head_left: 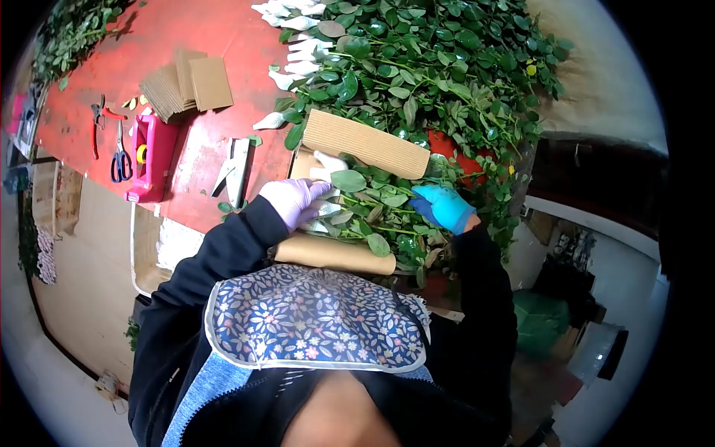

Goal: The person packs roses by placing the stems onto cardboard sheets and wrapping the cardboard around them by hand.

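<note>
Leafy stems point(380, 197) with white-wrapped heads lie across a sheet of corrugated cardboard point(365, 144), whose far and near edges curl upward. My left hand point(292, 200), in a light purple glove, is closed at the wrapped heads, its fingers round one of the white-wrapped heads point(328, 208). My right hand point(445, 207), in a blue glove, is closed round the stems farther right. Leaves hide parts of its fingertips. The near cardboard roll point(335, 253) lies between the stems and the floral apron point(320, 320).
On the red table point(223, 37), a large pile of leafy stems point(447, 67) lies beyond the cardboard. To the left are a stapler point(234, 173), a pink tape dispenser point(153, 158), scissors point(121, 158), red-handled pruners point(97, 127) and stacked cardboard pieces point(186, 82).
</note>
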A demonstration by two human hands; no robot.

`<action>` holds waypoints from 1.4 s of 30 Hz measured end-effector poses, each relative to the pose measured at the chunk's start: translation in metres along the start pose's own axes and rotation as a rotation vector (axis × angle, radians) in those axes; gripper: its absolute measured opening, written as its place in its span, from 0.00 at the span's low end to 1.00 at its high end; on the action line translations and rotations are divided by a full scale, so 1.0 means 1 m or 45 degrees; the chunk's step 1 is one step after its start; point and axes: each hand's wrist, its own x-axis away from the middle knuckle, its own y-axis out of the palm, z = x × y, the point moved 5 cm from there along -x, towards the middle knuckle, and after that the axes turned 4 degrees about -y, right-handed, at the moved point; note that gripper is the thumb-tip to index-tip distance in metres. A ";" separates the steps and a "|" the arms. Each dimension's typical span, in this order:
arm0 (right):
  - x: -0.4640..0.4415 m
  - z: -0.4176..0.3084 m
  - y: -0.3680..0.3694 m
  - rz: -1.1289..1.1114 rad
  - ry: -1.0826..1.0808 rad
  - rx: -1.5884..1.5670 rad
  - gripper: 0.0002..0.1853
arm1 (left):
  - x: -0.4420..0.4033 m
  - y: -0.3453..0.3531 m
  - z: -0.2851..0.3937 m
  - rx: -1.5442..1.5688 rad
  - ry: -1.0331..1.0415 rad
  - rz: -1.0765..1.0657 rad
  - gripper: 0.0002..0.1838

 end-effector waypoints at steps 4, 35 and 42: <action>-0.018 -0.026 -0.003 0.108 -0.177 0.204 0.17 | -0.001 -0.009 0.006 -0.208 0.015 -0.097 0.24; -0.084 -0.112 0.049 0.342 0.106 0.566 0.10 | -0.001 0.018 -0.014 -0.478 0.188 -0.141 0.26; -0.081 -0.101 0.066 0.511 -0.097 0.663 0.10 | 0.012 0.008 -0.048 1.123 -0.125 0.299 0.14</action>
